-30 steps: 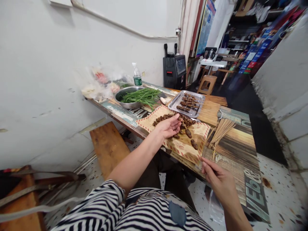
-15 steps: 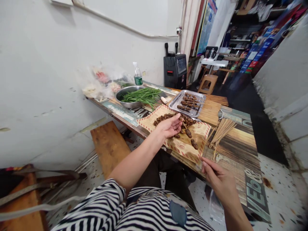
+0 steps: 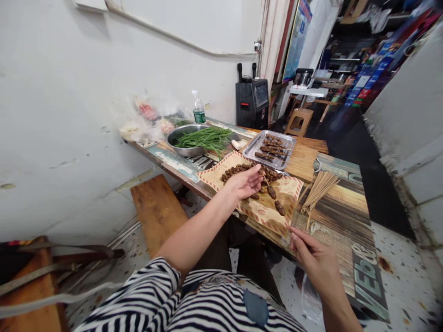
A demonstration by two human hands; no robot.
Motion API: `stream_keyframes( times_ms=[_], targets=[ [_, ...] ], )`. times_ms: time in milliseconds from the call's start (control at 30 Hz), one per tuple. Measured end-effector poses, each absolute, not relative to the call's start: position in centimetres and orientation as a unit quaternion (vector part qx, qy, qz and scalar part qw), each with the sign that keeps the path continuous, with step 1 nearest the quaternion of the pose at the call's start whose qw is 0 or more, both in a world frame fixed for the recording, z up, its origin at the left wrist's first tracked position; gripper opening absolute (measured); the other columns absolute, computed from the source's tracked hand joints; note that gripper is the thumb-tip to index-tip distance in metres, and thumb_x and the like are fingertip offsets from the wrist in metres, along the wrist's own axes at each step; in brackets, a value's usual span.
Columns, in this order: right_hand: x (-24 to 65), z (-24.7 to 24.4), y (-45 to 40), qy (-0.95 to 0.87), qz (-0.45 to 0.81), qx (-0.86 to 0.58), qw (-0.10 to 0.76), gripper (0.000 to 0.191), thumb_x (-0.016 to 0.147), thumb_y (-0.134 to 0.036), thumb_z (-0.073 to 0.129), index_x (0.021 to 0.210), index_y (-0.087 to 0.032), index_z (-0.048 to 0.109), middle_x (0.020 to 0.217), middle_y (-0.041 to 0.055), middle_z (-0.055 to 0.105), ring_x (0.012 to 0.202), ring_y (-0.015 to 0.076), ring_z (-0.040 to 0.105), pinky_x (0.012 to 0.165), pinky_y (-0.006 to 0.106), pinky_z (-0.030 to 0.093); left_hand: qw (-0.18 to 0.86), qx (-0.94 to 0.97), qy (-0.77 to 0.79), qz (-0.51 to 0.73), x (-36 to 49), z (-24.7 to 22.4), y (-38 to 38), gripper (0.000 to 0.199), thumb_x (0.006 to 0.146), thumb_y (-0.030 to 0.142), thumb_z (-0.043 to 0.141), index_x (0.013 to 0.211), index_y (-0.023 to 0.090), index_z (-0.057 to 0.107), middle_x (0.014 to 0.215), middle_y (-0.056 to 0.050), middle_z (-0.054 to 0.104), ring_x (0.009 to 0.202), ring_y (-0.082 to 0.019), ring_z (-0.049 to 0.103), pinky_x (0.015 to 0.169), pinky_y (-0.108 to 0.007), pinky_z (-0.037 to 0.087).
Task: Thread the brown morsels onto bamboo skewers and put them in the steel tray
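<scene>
We have a thin, pale wooden stick [image 3: 266,181] slanting over the near right part of a tan paper sheet with a red-striped border [image 3: 254,213], with two glossy, dark-brown oval pieces [image 3: 272,192] spaced along it. Our right hand [image 3: 316,258] pinches its lower end between thumb and forefinger, the other fingers loosely curled. Our left hand [image 3: 242,183], half open and palm up, seems to pinch a third brown piece [image 3: 261,172] at its fingertips, by the stick's upper end.

We judge that a piece is being threaded on; the next move calls for a firm pinch, the tip lined up with the piece's middle, and fingertips kept off the point.

The paper sheet holds a heap of loose brown pieces [image 3: 235,170], partly behind our left hand. Beyond it, a shallow rectangular metal tray [image 3: 249,150] holds several loaded skewers [image 3: 273,150], their bare ends over a light wooden board [image 3: 302,162]. A round steel bowl [image 3: 189,151] is filled with long green leafy stalks [image 3: 204,137]. To the right, a fanned bundle of bare wooden sticks [image 3: 317,190] lies on the patchwork-printed bench [image 3: 341,230].
</scene>
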State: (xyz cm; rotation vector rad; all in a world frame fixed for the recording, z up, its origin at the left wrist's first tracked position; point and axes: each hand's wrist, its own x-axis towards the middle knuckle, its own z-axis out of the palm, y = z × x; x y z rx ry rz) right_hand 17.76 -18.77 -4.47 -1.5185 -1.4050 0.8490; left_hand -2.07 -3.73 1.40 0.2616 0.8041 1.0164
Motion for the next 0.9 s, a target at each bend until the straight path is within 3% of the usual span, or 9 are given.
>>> stream_keyframes(
  times_ms=[433,900],
  targets=[
    [17.58,-4.28,-18.93,-0.554,0.358,-0.615,0.432,0.04,0.074,-0.044,0.057,0.101,-0.015,0.067,0.06,0.0013,0.057,0.045,0.009,0.043,0.042,0.022,0.037,0.787,0.123,0.378,0.473,-2.04,1.5,-3.73,0.017,0.062,0.023,0.073,0.063,0.013,0.059,0.061,-0.001,0.062,0.056,-0.007,0.054,0.058,-0.021,0.039],
    [17.82,-4.77,-18.92,-0.553,0.367,-0.613,0.428,0.039,0.075,-0.041,0.058,0.104,-0.017,0.067,0.062,0.0012,0.057,0.046,0.0085,0.044,0.043,0.021,0.037,0.779,0.122,0.386,0.48,-2.0,1.5,-3.7,0.014,0.067,0.022,0.069,0.065,0.012,0.06,0.062,-0.002,0.063,0.056,-0.008,0.054,0.056,-0.021,0.04]
  ],
)
